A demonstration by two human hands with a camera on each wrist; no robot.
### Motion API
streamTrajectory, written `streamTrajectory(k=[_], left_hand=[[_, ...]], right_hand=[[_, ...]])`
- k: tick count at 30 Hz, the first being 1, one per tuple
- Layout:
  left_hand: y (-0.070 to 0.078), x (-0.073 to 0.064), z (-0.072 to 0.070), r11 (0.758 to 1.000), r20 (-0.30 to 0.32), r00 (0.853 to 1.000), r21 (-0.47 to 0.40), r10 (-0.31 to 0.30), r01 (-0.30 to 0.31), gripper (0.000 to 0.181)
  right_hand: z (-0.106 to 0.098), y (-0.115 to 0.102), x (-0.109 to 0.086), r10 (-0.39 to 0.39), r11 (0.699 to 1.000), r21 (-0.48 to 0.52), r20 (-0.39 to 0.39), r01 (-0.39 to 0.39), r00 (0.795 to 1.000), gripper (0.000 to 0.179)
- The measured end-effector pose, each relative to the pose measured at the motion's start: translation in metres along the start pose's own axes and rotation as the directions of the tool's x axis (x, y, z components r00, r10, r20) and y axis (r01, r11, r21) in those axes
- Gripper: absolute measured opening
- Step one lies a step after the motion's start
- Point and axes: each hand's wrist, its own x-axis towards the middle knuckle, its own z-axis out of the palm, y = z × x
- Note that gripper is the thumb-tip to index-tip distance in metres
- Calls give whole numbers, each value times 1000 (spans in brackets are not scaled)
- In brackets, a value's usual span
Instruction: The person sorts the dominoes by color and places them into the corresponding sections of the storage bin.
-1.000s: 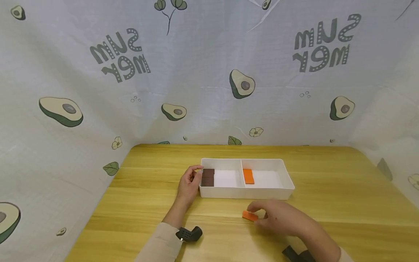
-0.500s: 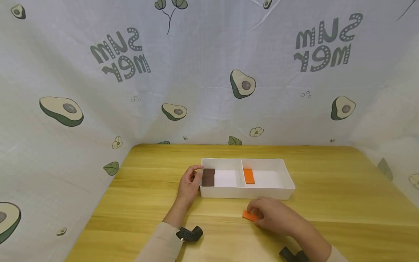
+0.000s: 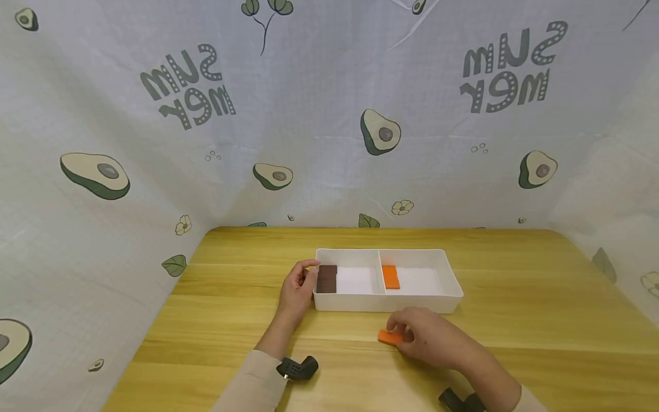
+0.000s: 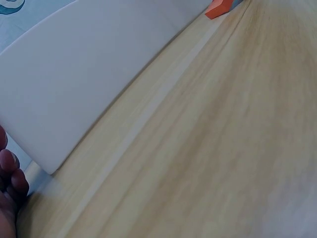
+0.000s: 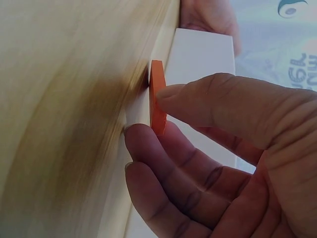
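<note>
My right hand (image 3: 429, 339) pinches a small flat orange block (image 3: 389, 337) between thumb and fingers, in front of the white divided box (image 3: 388, 303). In the right wrist view the block (image 5: 157, 91) is held on its edge, its long side showing beside the thumb. My left hand (image 3: 298, 289) rests against the box's left end, with the index fingertip at the rim. Only some of its curled fingertips (image 4: 9, 161) show in the left wrist view, by the box corner. Dark brown blocks (image 3: 326, 279) line the left compartment's left side; orange (image 3: 390, 277) lies along the divider in the right one.
The wooden table (image 3: 231, 320) extends around the box on all sides. A white curtain (image 3: 319, 126) printed with avocados hangs behind and beside the table. Black wrist devices (image 3: 298, 368) sit on both wrists.
My right fingers have drawn closer around the orange block, and the block has shifted slightly left. The left hand and the box have stayed in place.
</note>
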Motion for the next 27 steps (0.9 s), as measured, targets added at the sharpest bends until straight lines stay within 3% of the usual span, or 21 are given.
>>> streamTrajectory(k=[7, 14, 22, 27], left_hand=[[0, -1, -1, 1000, 6, 1000, -1, -4, 4, 24], [-3, 1, 1, 1000, -4, 1000, -5, -8, 8, 24], [-3, 1, 1, 1000, 0, 1000, -4, -9, 9, 24], [-2, 0, 0, 1000, 5, 1000, 6, -12, 12, 25]], right_hand=[[-3, -2, 1, 23, 1000, 20, 19, -23, 1000, 25], [-7, -3, -3, 26, 996, 90, -18, -24, 999, 24], [-24, -9, -3, 136, 978, 159, -13, -133, 991, 24], [-30, -9, -7, 83, 984, 165, -89, -68, 993, 22]])
